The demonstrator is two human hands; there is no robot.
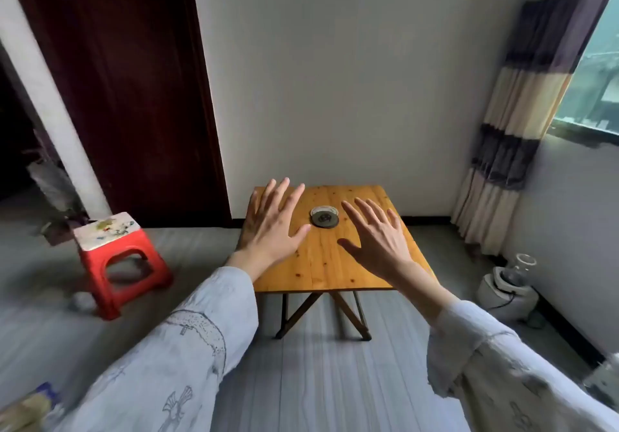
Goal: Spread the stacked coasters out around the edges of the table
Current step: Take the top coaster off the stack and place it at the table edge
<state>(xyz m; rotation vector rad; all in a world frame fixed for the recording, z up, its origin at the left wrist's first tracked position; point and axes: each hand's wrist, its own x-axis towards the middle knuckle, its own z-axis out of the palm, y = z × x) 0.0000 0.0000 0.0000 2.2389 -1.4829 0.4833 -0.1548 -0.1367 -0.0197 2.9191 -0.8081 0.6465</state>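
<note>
Pale blue-grey cotton sleeves (187, 348), printed with faint line drawings, reach forward from the person standing nearest. Beyond the cuffs, the left hand (271, 223) and right hand (378, 240) hover palm-down, fingers spread wide, gripping nothing. They are held out towards a small honey-coloured wooden table (321, 264) on folding legs. Between and slightly beyond the two hands, near the tabletop's centre, sits the stack of coasters (324, 217): round, dark on top, with a lighter rim peeking out behind, so the pile looks slightly offset. None lies at the table's edges yet. The coasters look thin, stiff and light, likely easy to slide on the smooth wood; pinching the top one by its rim with thumb and fingertips seems the surest hold. To the left stands a red plastic stool (124, 264). Farthest away are a plain white wall, a dark door and a striped curtain (512, 130).
</note>
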